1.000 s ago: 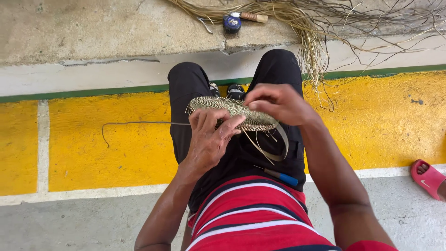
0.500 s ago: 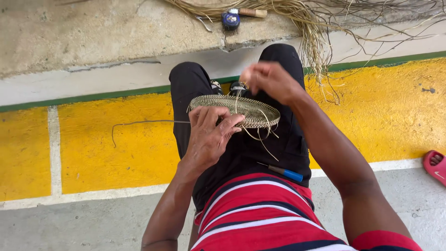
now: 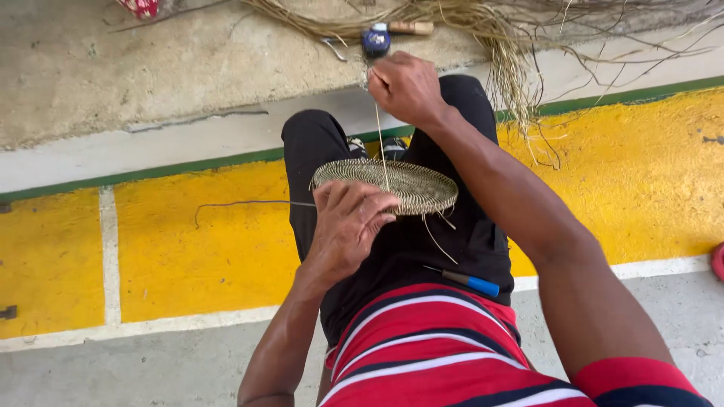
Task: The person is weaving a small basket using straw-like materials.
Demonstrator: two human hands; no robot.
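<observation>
Head view shows us seated, with a flat, round woven disc [image 3: 388, 183] resting over our knees above the black trousers [image 3: 407, 241]. Our left hand [image 3: 348, 226] clamps the near edge of the disc, fingers curled and pressed against the weave. Our right hand [image 3: 406, 87] is raised well above and beyond it, fingertips pinched on a thin pale strand [image 3: 381, 147] that runs taut down to the disc.

To do this pull well, we judge the strand should be drawn straight and steady in line with the stitch, while the left hand holds the rim firmly so the coil lies flat and the stitch seats snug without buckling.

A blue-handled tool [image 3: 469, 282] lies on our lap, near the striped shirt [image 3: 445, 354]. A bundle of dry fibres [image 3: 483, 30] sprawls on the concrete ledge [image 3: 151, 68] ahead, and a long dark strand [image 3: 249, 203] trails from the disc over the yellow painted floor [image 3: 188, 249].

We cannot tell where exactly the strand enters the weave, since our fingers cover that edge. The small blue object [image 3: 375, 41] beyond our right hand is partly hidden, and a red thing at the right edge is cut off.
</observation>
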